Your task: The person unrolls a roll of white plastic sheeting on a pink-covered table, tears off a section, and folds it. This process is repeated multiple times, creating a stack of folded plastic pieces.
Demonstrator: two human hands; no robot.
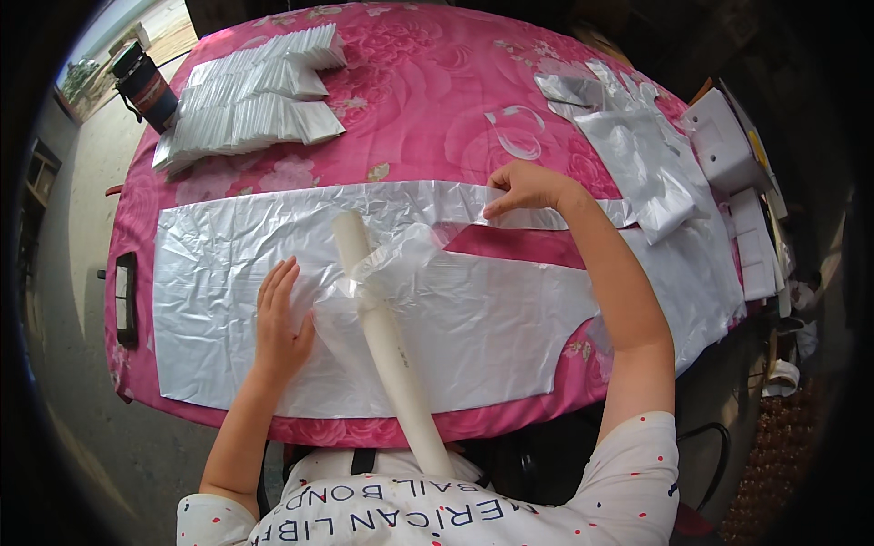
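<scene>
A thin translucent white plastic sheet [228,291], with a curved cut-out at its right end, lies spread across the table. My left hand [284,318] rests on it palm down, fingers stretched out and close together. Along the far edge, my right hand [523,189] pinches the sheet's long strip between thumb and fingers. A white plastic pipe [396,359] lies slantwise over the sheet between my arms, its near end by my body. Crumpled clear film [387,264] bunches around the pipe's upper part.
The table has a pink flowered cloth [410,91]. Several rows of folded plastic packets [255,100] lie far left beside a dark jug [144,86]. More loose plastic [642,155] is heaped at the right, near white bins [724,141]. A dark block-shaped object [126,300] sits at the left edge.
</scene>
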